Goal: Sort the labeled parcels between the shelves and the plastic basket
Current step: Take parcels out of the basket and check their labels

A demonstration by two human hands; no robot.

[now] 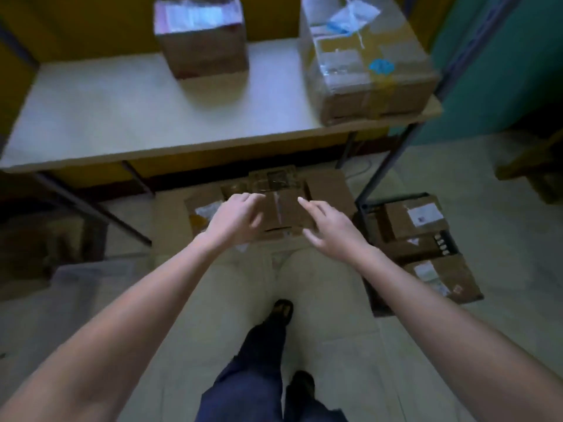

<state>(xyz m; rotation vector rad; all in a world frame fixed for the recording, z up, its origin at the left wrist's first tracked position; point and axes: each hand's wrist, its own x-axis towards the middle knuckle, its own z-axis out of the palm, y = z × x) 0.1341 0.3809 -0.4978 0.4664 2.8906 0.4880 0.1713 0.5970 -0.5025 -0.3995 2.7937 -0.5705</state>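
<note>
**Status.** I read the left hand (234, 217) and the right hand (332, 229) as spread, with fingers relaxed and apart, gripping nothing. They hover on either side of the centre parcel (286, 213). It lies in a cluster on the low level beneath the upper shelf (122, 117). Whether any fingertip touches it, I cannot tell.

**Hazards, as I judge them.**
1. The centre parcel sits packed against its neighbours, so a lift from the sides could drag or tip one of them.
2. Its label is unreadable from here (motion blur), so a mis-sort is the main risk: shelf instead of basket, or the reverse.
3. The plastic basket (396, 198), on the floor to the right, already looks full. A further parcel could slide off the pile.

**Count.**
- Upper shelf: two parcels, the small box (201, 41) and the large taped box (365, 65), well apart.
- Low cluster: four parcels as far as I can make out, though the edges are blurred.
- Basket: at least three labelled parcels.
</note>
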